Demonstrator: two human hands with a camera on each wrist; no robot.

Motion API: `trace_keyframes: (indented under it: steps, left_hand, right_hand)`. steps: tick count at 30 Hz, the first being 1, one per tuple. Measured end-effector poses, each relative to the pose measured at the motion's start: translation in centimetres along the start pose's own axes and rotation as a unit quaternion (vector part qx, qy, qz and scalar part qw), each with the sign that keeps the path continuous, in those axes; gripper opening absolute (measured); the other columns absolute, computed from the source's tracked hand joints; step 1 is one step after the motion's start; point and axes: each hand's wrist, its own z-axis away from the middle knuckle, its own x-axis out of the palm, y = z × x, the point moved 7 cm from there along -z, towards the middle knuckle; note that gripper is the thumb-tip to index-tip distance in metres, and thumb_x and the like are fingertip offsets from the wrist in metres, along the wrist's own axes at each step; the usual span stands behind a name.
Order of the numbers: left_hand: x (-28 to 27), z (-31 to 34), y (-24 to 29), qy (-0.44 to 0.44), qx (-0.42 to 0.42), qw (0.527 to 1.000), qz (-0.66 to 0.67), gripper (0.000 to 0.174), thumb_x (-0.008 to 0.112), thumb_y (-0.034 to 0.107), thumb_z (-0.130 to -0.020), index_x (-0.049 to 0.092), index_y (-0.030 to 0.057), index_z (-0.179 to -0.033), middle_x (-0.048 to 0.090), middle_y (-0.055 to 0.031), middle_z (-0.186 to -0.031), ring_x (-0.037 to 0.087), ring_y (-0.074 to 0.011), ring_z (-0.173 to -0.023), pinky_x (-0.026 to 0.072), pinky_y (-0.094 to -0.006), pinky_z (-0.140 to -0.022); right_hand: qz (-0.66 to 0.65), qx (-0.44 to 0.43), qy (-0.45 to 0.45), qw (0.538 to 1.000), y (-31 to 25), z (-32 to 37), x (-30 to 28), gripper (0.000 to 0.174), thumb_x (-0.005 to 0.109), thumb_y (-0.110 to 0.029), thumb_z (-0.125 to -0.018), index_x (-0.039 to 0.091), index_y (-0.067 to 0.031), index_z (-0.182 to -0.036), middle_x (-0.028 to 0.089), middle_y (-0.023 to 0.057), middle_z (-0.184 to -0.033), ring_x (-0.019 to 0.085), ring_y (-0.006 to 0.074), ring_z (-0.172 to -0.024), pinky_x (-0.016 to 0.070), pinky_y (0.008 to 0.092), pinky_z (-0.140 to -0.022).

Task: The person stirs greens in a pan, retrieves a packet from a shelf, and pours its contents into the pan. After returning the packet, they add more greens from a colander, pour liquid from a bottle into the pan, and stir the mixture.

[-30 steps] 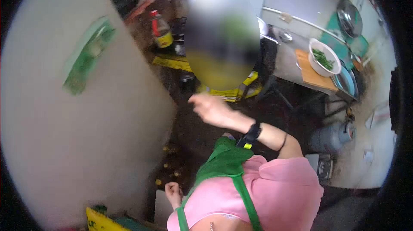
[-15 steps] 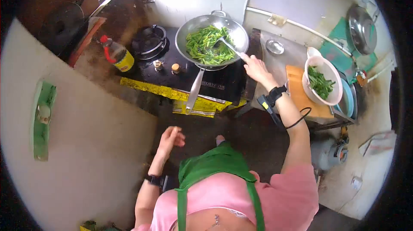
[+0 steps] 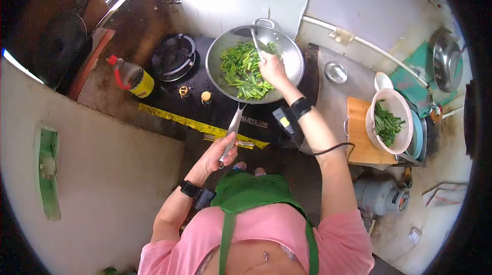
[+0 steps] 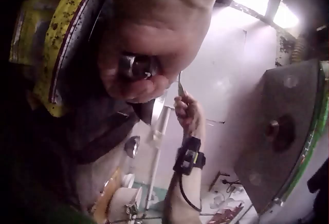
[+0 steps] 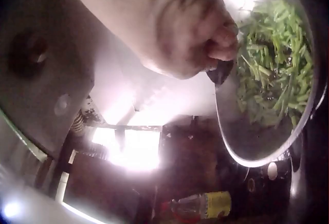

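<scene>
A wok of grey metal sits on the black stove, with chopped green vegetables spread inside. My left hand grips the wok's long metal handle near its end. Seen from the left wrist, the handle's end pokes out of the curled fingers. Above the wok's right half, my right hand holds a metal spatula by its handle, which leans toward the far rim; its blade is hard to make out. The right wrist view shows the fist beside the wok's rim and the vegetables.
Left of the wok are a second burner and a red-capped bottle. To the right, a white basket of leafy greens stands on a wooden board, near a small metal bowl. A gas cylinder stands below.
My left hand has come up from beside the body and taken hold of the wok handle. The right hand has moved left over the wok, and the spatula has swung more upright.
</scene>
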Motion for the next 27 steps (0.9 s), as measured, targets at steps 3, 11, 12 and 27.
trace_keyframes:
  steps: [3,11,12,27]
  left_hand:
    - [0.1,0.6,0.9,0.008,-0.005,1.0,-0.013,0.035,0.049,0.044,-0.092,0.049,0.0094,-0.086,0.04,0.0013,-0.053,0.034,-0.0086,-0.035,0.025,-0.0231,-0.032]
    - [-0.9,1.3,1.7,-0.011,-0.052,0.998,-0.016,0.034,0.048,0.044,-0.093,0.047,0.0104,-0.085,0.04,0.001,-0.052,0.035,-0.0093,-0.036,0.0258,-0.0233,-0.032]
    - [-0.9,1.2,1.8,-0.017,-0.058,0.998,-0.016,0.034,0.048,0.044,-0.093,0.047,0.0104,-0.085,0.04,0.001,-0.052,0.035,-0.0093,-0.036,0.0258,-0.0233,-0.032]
    - [-0.9,1.6,2.5,-0.03,-0.075,0.995,-0.056,0.032,0.049,0.042,-0.092,0.045,0.0113,-0.086,0.042,0.0017,-0.057,0.037,-0.0092,-0.042,0.028,-0.0239,-0.039]
  right_hand:
    - [-0.039,0.002,-0.096,0.995,-1.7,3.3,1.7,0.036,0.053,-0.011,-0.08,0.057,-0.0071,-0.116,0.061,0.0237,-0.088,0.062,0.0362,-0.083,0.0478,0.0404,-0.072]
    - [0.072,0.001,-0.232,0.97,-4.9,12.7,-10.4,0.046,0.056,-0.007,-0.08,0.053,-0.0138,-0.126,0.058,0.0208,-0.079,0.059,0.0334,-0.073,0.0441,0.039,-0.066]
    - [0.076,0.008,-0.232,0.97,-5.7,13.8,-11.0,0.046,0.056,-0.007,-0.08,0.053,-0.0138,-0.126,0.058,0.0208,-0.079,0.059,0.0334,-0.073,0.0441,0.039,-0.066]
    - [-0.063,0.049,0.021,0.997,0.6,5.0,-1.3,0.036,0.054,-0.012,-0.081,0.057,-0.0073,-0.117,0.061,0.0249,-0.089,0.062,0.0371,-0.081,0.0486,0.0421,-0.07]
